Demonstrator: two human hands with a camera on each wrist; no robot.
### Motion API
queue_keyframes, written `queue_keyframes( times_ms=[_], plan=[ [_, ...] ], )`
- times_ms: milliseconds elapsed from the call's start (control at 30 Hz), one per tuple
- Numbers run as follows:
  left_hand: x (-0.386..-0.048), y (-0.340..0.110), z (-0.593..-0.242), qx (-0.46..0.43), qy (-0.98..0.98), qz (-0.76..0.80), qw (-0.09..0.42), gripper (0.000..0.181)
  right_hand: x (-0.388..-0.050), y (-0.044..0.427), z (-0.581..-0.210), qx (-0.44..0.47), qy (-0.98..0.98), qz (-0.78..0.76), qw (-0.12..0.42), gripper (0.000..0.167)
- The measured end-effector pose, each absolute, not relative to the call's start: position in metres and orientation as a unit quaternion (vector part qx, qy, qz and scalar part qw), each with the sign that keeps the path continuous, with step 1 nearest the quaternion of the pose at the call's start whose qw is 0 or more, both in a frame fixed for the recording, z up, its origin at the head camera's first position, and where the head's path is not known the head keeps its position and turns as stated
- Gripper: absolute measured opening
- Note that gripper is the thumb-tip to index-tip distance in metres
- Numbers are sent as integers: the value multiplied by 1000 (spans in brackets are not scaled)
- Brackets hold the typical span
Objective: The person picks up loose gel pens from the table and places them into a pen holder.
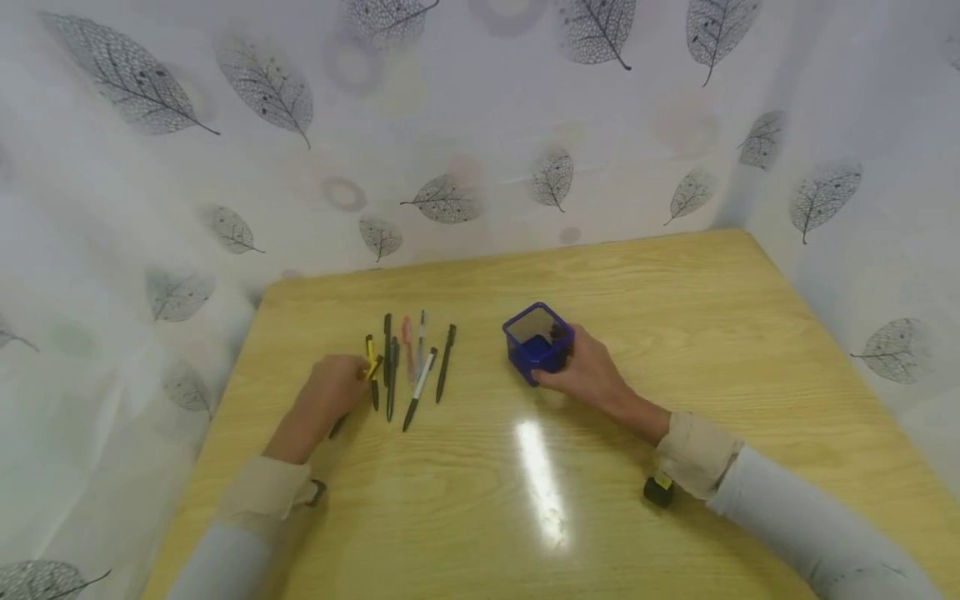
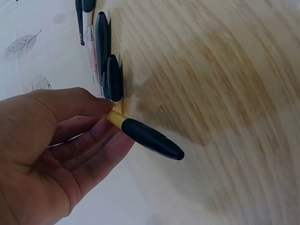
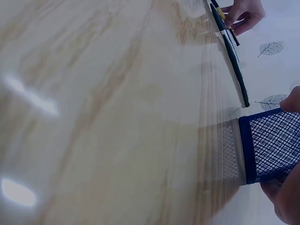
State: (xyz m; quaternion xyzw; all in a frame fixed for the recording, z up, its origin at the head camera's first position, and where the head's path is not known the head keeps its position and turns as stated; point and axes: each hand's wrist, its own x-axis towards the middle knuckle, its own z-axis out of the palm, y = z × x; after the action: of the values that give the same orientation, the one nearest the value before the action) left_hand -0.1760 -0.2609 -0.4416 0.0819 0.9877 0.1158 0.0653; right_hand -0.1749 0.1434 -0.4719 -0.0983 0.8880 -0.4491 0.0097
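Note:
In the head view the left hand is at the left end of a row of pens. Its thumb and fingertips pinch a yellow pen with a black end, held tilted over the table. Another yellow and black pen lies just beside that hand. Several dark pens, a pink one and a white and black one lie side by side to its right. The right hand grips a blue mesh pen holder by its right side; the holder's open top shows no pens inside.
The light wooden table reaches a curtain printed with leaves at the back and sides. A small black and yellow object is beside the right sleeve's cuff. Part of a dark pen shows under the left hand.

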Motion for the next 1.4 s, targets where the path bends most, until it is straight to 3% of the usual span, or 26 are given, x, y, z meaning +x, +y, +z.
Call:
queue_keyframes(
  times_ms=[167,500,867,1400],
  plan=[
    [-177,-259,-438,89,988,116,55,26,-175,143,-472,-100,880,-463,15,87],
    [-180,-244,-424,93,981,163,54,33,-177,145,-479,-117,861,-495,19,82],
    [-192,-208,-407,150,959,234,-62,24,-179,149,-479,-145,848,-507,47,80],
    [-207,-162,-373,179,894,379,-161,21,-184,155,-475,-193,814,-537,107,79]
  ],
)
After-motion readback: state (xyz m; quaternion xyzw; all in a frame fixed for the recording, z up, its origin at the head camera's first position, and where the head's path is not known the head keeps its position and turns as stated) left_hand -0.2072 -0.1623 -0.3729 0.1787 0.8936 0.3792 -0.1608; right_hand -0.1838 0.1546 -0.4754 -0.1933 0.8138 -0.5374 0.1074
